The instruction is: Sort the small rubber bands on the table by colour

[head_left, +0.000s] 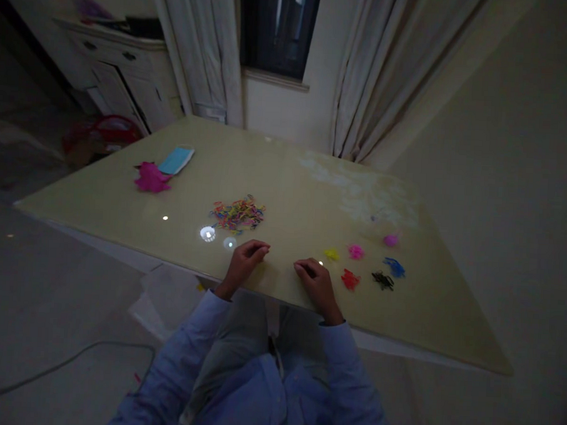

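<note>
My left hand (246,265) rests near the table's front edge with its thumb and fingers pinched together. Anything between those fingertips is too small to make out. A mixed heap of small coloured loops (237,214), like paper clips or rubber bands, lies just beyond it. My right hand (316,283) is curled closed on the tabletop, and whatever it may hold is hidden. Closest to it are a yellow pile (331,255) and a red pile (350,279). Further right lie a pink pile (356,251), a black pile (382,280) and a blue pile (394,267).
The pale glossy table (285,175) reflects ceiling lights. A blue face mask (176,161) and a crumpled magenta item (152,178) lie at its left. A small purple object (390,240) sits at the right. Behind are curtains, a window and a cabinet (125,68).
</note>
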`<action>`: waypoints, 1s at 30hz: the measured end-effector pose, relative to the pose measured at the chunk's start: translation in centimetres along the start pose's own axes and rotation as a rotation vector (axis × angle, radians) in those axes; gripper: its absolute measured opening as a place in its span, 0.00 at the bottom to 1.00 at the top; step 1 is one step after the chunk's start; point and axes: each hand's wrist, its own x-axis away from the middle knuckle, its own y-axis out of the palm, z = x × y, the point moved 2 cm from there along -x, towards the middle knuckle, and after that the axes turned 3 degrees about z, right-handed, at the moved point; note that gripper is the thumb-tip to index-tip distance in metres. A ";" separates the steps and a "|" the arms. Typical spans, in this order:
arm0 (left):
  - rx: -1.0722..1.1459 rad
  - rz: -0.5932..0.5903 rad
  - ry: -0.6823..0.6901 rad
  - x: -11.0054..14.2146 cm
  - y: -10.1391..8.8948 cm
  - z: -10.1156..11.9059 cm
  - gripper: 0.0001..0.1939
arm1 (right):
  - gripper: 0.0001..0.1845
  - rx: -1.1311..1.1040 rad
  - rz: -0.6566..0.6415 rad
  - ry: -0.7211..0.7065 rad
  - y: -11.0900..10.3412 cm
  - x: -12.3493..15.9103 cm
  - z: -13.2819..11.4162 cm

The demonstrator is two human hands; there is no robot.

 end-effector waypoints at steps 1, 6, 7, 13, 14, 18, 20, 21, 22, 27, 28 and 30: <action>-0.034 0.011 0.014 -0.5 -0.7 -0.1 0.17 | 0.10 0.000 0.003 -0.002 0.0 0.0 0.0; -0.386 0.259 0.112 -3.3 -6.1 -0.3 0.14 | 0.11 0.015 0.008 -0.016 0.2 0.0 0.0; -0.469 0.308 0.138 -3.9 -7.3 -0.3 0.13 | 0.11 0.016 0.004 -0.018 0.2 0.0 0.1; -0.790 0.363 0.121 -7.2 -12.3 -0.7 0.19 | 0.11 0.020 -0.011 -0.016 0.1 0.0 0.2; -0.822 0.349 0.108 -7.9 -12.8 -0.8 0.20 | 0.11 0.020 -0.011 -0.016 0.1 0.0 0.3; -0.926 0.270 0.094 -10.9 -13.9 -1.1 0.22 | 0.11 0.023 -0.008 -0.015 0.2 0.1 0.2; -0.986 0.222 0.079 -12.5 -14.2 -1.4 0.23 | 0.11 0.036 -0.010 -0.024 0.2 0.1 0.0; -1.017 0.185 0.071 -13.3 -14.3 -1.5 0.23 | 0.11 0.045 -0.009 -0.029 0.2 0.1 -0.1; -1.047 0.142 0.067 -13.9 -14.4 -1.6 0.24 | 0.11 0.053 -0.008 -0.033 0.2 0.1 -0.1; -1.152 -0.070 0.105 -15.8 -14.6 -1.5 0.21 | 0.11 0.056 -0.003 -0.031 0.2 0.2 -0.3; -1.161 -0.093 0.107 -15.9 -14.6 -1.3 0.20 | 0.11 0.053 -0.003 -0.030 0.2 0.2 -0.3; -1.172 -0.131 0.102 -16.1 -14.7 -1.2 0.19 | 0.10 0.051 -0.004 -0.032 0.2 0.2 -0.2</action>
